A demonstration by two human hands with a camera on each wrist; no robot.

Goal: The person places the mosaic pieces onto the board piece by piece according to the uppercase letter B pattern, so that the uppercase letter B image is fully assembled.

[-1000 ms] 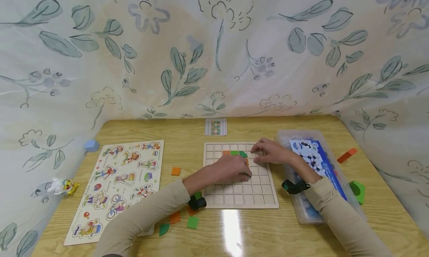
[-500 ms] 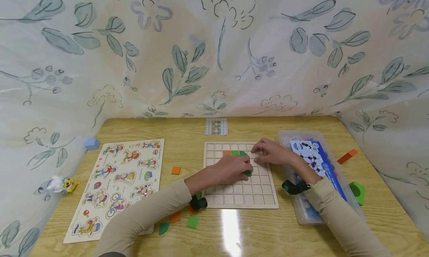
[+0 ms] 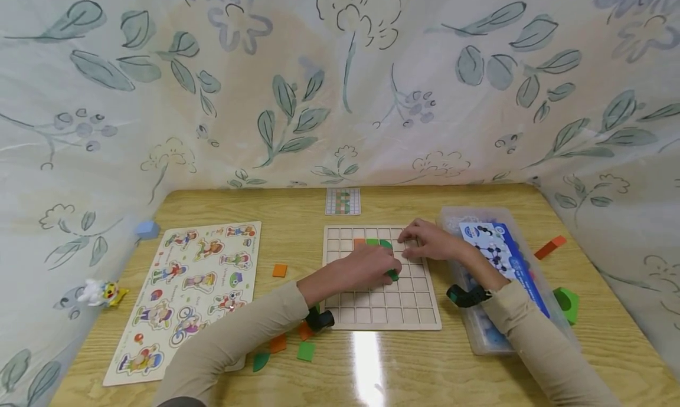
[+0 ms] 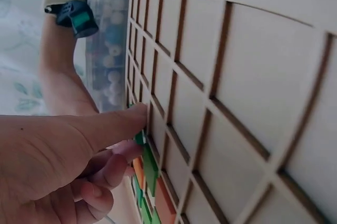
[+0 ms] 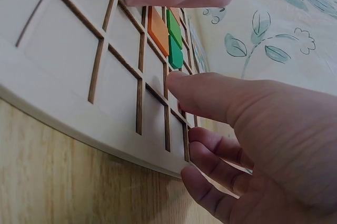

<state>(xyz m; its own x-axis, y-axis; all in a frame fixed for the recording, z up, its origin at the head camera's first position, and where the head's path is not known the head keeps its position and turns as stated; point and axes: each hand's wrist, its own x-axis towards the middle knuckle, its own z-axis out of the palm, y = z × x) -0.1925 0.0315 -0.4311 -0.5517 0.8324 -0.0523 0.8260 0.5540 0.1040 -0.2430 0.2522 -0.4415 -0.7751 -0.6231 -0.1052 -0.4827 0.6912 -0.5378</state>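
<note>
**Free room and obstacles about the grid board**

My left hand [image 3: 372, 265] and right hand [image 3: 430, 242] lie close together over the far rows of the grid board [image 3: 379, 312], so little room is left between them. The near rows are bare and open to a hand from the table's front edge. To my right, the clear plastic box [image 3: 467, 324] stands just beside the board and bars a sideways sweep. To my left, loose tiles [image 3: 305, 351] lie by the board's near corner, and the picture puzzle [image 3: 191, 295] lies farther over; between them an orange tile [image 3: 279, 270] lies on bare table. The pattern card [image 3: 342, 201] stands beyond the board's far edge.
</note>
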